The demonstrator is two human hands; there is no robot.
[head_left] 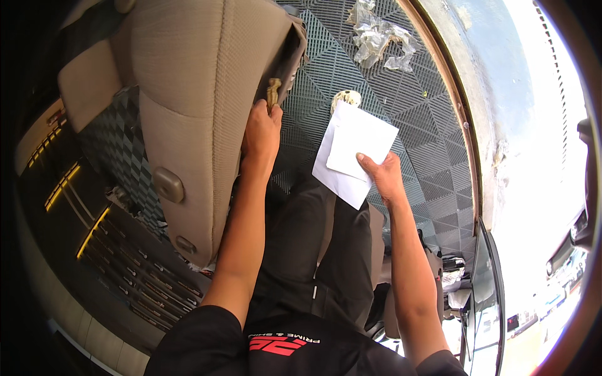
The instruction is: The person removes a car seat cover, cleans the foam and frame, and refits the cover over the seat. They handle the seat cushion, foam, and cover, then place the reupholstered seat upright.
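Note:
A tan fabric car seat [182, 81] stands at the left, its cover gaping along the right edge. Beside that gap, my left hand [261, 133] is closed round a small knobbly, brass-coloured object [273, 93] whose upper end sticks out past the fingers; its kind is not clear. My right hand [384, 174] grips two or more white sheets, apparently paper [360, 141], with the thumb on top. They are held over my lap, a smaller piece lying on a larger one. Just past them a pale round item [347, 98] shows, partly covered by the sheets.
Crumpled clear plastic [382, 37] lies on the grey tiled floor [433, 125] ahead. A raised edge [461, 109] borders the tiles on the right. A rack of thin rods [153, 282] is at the lower left, and a glass panel [486, 288] at the lower right.

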